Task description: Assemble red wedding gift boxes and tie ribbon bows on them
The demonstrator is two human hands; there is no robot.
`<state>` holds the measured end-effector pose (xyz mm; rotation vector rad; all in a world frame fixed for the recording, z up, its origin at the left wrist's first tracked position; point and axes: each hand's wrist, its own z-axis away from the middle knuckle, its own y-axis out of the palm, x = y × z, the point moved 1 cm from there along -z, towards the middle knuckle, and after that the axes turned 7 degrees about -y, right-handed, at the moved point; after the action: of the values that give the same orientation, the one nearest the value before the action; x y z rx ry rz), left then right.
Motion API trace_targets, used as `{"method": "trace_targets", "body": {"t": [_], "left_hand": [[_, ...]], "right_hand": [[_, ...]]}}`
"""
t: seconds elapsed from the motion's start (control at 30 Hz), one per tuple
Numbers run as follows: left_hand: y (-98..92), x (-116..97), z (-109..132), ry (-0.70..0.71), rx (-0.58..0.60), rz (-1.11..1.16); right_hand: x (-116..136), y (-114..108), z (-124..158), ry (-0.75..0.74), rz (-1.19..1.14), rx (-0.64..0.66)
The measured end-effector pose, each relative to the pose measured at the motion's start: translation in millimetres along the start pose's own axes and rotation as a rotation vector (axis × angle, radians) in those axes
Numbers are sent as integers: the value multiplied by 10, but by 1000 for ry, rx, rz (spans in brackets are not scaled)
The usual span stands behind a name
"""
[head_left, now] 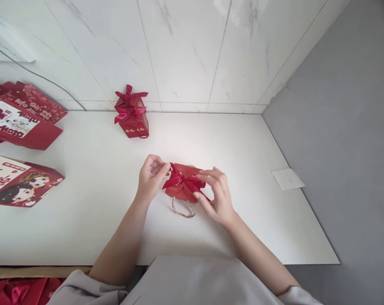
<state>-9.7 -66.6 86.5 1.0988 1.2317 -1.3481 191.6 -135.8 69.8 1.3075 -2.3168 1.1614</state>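
A red gift box (187, 170) lies on the white table in front of me, with a dark red ribbon (183, 180) tied in a bow across its folded top. One gold rope handle (183, 215) loops out on the near side. My left hand (152, 177) pinches the bow's upper left loop between thumb and fingertips. At the bow's right side, my right hand (217, 195) has its thumb and fingers apart around the ribbon. Its fingertips touch or nearly touch the box top; the exact contact is unclear.
Two red gift boxes (134, 123) with bows stand near the tiled wall. Red gift bags (48, 134) and a printed box (29, 184) occupy the left. A white paper (288, 178) lies by the right edge. More red boxes (20, 292) sit low at the left.
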Motion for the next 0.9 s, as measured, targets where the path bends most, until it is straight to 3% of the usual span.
{"method": "trace_targets", "body": {"t": [0.13,0.27,0.43,0.67,0.77,0.9], "left_hand": [[-75,-138,77,80,23,-263],[-102,-208,157,-11,155,-431],[-121,-239,219,-85,271,-430],[-79,-328,338,-463,552,-293],[-59,-357,357,-464,510,-278],[-61,-314,314,-342,300,-242]], "right_hand": [[-99,-67,-66,346,-228,3],[-157,-50,-82,505,-512,70],[-160,-66,-94,529,-635,143],[-146,-118,-118,486,-741,208],[-144,-100,-123,494,-724,213],[-117,-75,-124,480,-652,157]]}}
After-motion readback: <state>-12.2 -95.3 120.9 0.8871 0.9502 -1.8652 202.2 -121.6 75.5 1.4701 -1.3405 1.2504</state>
